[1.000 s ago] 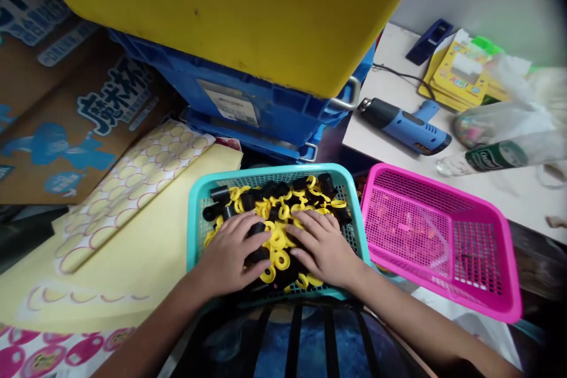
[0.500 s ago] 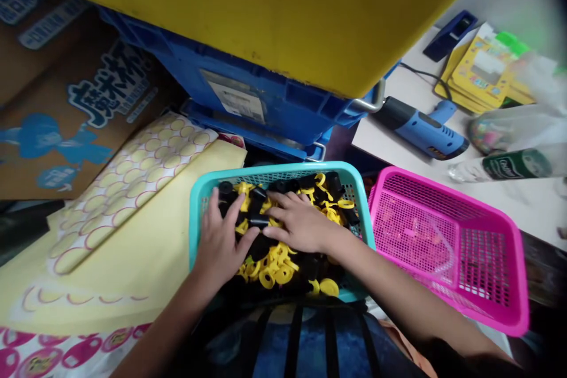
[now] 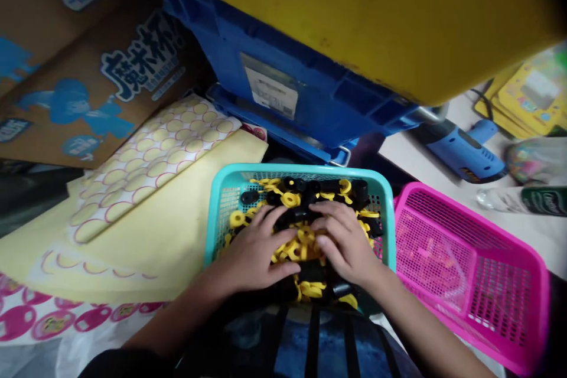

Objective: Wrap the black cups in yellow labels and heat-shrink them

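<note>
Left hand (image 3: pixel 259 245), right hand (image 3: pixel 345 242): fingers spread on yellow rings (image 3: pixel 290 199) and black tubes (image 3: pixel 359 192) in teal basket (image 3: pixel 301 169); pieces beneath palms hidden.

Two hands (image 3: pixel 301 251), two plastic baskets – one teal basket (image 3: pixel 301 169), one pink basket (image 3: pixel 443 204) – one blue heat gun (image 3: pixel 460 153), one bottle (image 3: pixel 531 201), and yellow rings (image 3: pixel 290 199) and black plastic pieces (image 3: pixel 359 190) too many to count.
</note>
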Motion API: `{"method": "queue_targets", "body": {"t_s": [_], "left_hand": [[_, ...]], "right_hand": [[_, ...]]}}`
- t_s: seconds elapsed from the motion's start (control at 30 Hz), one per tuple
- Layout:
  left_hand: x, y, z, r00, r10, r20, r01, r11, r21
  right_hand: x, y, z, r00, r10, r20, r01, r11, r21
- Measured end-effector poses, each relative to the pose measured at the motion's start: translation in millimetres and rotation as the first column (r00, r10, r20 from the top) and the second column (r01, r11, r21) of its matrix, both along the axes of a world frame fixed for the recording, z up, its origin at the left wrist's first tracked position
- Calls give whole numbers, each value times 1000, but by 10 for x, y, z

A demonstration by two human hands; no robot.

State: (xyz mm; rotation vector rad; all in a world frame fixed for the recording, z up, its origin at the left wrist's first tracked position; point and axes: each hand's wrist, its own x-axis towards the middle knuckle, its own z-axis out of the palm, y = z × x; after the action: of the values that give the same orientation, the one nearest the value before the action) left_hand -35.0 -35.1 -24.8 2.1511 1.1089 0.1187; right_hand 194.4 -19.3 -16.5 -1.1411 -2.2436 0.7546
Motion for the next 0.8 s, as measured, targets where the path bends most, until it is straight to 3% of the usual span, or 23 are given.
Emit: {"method": "queue_targets", "body": {"t_s": [0.23, 0.3, 0.37, 0.43, 0.53, 0.63, 0.7, 0.8], "left_hand": [[266, -40, 111, 996, 55, 69, -55, 998, -1], [250, -45, 101, 993, 71, 96, -71, 997, 0], [180, -46, 70, 986, 88, 140, -90, 996, 5], [74, -38, 24, 970, 139, 200, -145, 989, 16], [-87, 28, -54, 880, 319, 351, -354, 935, 37], [-180, 173, -104, 773, 449, 448, -518, 854, 38], [-192, 283, -118, 796, 420, 437, -491, 869, 60], [-159, 406, -147, 892, 288, 348, -346, 931, 115]], "right_hand": [[91, 81, 110, 990, -86, 113, 87, 996, -1], [251, -18, 124, 967, -237, 95, 237, 971, 12], [428, -167, 91, 901, -422, 97, 422, 906, 26], [533, -343, 2, 850, -493, 184, 498, 867, 24], [428, -539, -187, 834, -389, 390, 423, 906, 0], [67, -517, -304, 809, -394, 436, 435, 901, 7], [-207, -400, -281, 832, -348, 432, 414, 908, -66], [-520, -187, -106, 920, -166, 355, 264, 932, -250]]}}
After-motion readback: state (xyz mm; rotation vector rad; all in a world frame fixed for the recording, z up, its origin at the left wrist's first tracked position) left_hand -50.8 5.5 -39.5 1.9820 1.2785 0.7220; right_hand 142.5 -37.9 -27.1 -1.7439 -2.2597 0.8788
